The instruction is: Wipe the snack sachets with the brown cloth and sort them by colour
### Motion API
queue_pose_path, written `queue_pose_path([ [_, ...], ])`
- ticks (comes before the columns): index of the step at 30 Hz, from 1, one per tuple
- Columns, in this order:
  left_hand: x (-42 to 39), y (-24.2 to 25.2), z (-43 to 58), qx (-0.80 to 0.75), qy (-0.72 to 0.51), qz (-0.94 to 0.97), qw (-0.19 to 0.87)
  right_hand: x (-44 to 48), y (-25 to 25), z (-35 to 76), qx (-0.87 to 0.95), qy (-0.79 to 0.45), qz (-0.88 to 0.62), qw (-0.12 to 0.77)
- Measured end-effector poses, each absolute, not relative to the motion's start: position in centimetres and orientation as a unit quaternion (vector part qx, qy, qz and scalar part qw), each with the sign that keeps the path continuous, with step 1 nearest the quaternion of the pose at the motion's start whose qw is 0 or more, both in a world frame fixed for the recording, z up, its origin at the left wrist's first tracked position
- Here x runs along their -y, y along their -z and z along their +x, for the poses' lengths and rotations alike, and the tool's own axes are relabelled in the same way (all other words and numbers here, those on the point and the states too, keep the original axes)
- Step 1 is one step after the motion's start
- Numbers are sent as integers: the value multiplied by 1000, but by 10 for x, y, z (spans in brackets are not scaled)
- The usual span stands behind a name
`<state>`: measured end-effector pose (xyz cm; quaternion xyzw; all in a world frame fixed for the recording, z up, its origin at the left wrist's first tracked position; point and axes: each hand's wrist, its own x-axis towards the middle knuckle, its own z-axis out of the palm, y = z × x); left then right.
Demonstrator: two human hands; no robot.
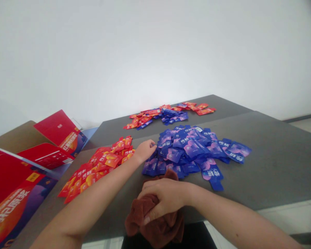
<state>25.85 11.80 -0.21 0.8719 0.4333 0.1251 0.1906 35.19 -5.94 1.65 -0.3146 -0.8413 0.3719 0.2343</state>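
Observation:
My left hand (145, 150) reaches over the grey table between two heaps, its fingertips at the edge of a heap of blue sachets (186, 150), close to a heap of red-orange sachets (98, 166). Nothing shows in that hand. My right hand (166, 200) lies closer to me, gripping a crumpled brown towel (155, 221) at the table's near edge. A single blue sachet (211, 174) juts out from the heap towards that hand. The towel hides the heap's near edge.
A smaller mixed heap of red and blue sachets (168, 114) lies at the far end of the grey table (274, 166). Open red cartons (57, 138) stand beyond the table's left edge, with a larger one (10, 193) nearer me. A white wall runs behind.

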Motion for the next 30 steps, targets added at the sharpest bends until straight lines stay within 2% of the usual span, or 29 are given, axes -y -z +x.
queue_pose_path([
  [15, -126, 18, 274, -246, -122, 928, 252, 59, -13, 350, 850, -365, -308, 224],
  [22, -165, 24, 268, -335, -170, 904, 202, 60, -15, 348, 853, -359, -320, 201],
  [30, -249, 22, 261, -491, -206, 842, 83, 62, -17, 346, 857, -358, -320, 188],
])
